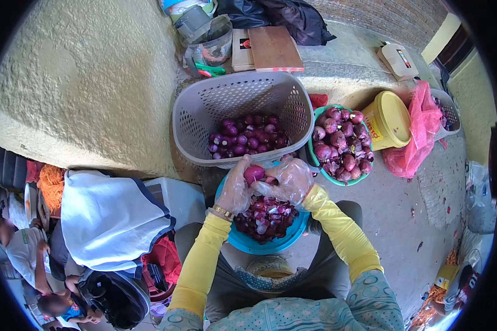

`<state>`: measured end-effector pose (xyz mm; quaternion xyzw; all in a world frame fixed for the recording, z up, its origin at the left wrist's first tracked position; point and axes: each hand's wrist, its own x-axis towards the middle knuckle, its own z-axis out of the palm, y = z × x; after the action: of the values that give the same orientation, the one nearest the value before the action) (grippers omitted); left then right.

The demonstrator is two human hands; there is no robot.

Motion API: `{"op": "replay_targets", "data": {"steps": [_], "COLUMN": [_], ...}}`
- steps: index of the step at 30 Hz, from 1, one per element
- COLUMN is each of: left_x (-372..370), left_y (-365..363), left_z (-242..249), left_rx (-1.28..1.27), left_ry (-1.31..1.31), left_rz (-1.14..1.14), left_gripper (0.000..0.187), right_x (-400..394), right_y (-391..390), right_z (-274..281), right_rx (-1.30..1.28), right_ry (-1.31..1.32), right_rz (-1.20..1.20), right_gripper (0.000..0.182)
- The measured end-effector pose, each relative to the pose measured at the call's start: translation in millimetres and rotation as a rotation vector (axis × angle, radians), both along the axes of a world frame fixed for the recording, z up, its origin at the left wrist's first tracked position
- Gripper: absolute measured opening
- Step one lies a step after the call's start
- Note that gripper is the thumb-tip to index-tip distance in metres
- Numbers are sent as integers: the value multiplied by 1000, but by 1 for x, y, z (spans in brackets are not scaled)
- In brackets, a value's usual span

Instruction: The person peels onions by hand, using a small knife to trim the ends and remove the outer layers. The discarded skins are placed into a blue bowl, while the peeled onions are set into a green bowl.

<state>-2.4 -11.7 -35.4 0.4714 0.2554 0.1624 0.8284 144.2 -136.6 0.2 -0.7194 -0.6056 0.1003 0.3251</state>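
A peeled-looking purple onion (254,174) is held in my left hand (234,190), which wears a clear plastic glove and a gold watch at the wrist. My right hand (290,179), gloved too, is closed with its fingertips against the onion's right side; whatever it grips there is hidden. Both hands are over a blue basin (240,243) with a heap of onion skins (266,218) in it. Just beyond them stands a grey perforated basket (190,124) with smooth purple onions (248,135) at its bottom. Unpeeled onions (342,140) fill a green-rimmed basin (337,181) to the right.
A yellow lidded bucket (389,118) and a pink mesh sack (406,160) stand right of the green basin. A wooden board (273,47) lies behind the basket. On the left are a white cloth (110,218) and people, one in a white shirt (30,254).
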Motion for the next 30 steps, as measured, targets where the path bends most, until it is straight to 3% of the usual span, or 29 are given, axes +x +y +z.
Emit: {"op": "replay_targets", "data": {"steps": [1, 2, 4, 5, 7, 13, 17, 19, 20, 22, 26, 27, 28, 29, 30], "left_x": [-2, -1, 6, 6, 7, 10, 3, 1, 1, 3, 6, 4, 3, 4, 3], "left_y": [0, 2, 6, 5, 1, -9, -3, 0, -3, -8, 10, 20, 27, 26, 25], "left_z": [-5, -10, 3, 7, 16, 68, 42, 37, 35, 35, 23, 25, 25, 23, 28], "left_rx": [186, 185, -325, -325, -226, -43, 11, 417, 417, 163, 146, -30, -202, -84, -84], "left_ry": [-126, -127, 76, 76, 90, -19, -42, 63, 64, 30, 72, 34, 0, 16, 20], "left_rz": [-47, -47, 2, 5, -3, -39, -78, -108, -112, -34, -27, -4, 12, 23, 21], "left_gripper": [44, 44, 41, 41, 45, 53, 51, 46, 46, 39, 36, 36, 41, 58, 58], "right_x": [0, -1, -1, -1, -3, 0, 2, -1, -4, -2, -3, -5, -5, -4, -4], "right_y": [0, 0, 0, 0, 0, 3, 2, 1, -1, -2, -9, -9, -8, -7, -9], "right_z": [0, 1, 5, 9, 10, -1, -1, -1, 2, 4, 17, 23, 25, 26, 26], "right_rx": [-1, 12, 22, 12, 2, 90, 66, 57, 53, 51, -5, 1, 8, 10, 7], "right_ry": [-1, 0, 1, -25, -52, 250, 247, 239, 236, 232, 291, 325, 328, 253, 177], "right_rz": [1, 6, 16, 17, 21, -57, -58, -60, -64, -69, 90, 164, 169, 195, 218], "right_gripper": [51, 50, 50, 49, 48, 44, 43, 42, 43, 44, 44, 44, 44, 43, 43]}}
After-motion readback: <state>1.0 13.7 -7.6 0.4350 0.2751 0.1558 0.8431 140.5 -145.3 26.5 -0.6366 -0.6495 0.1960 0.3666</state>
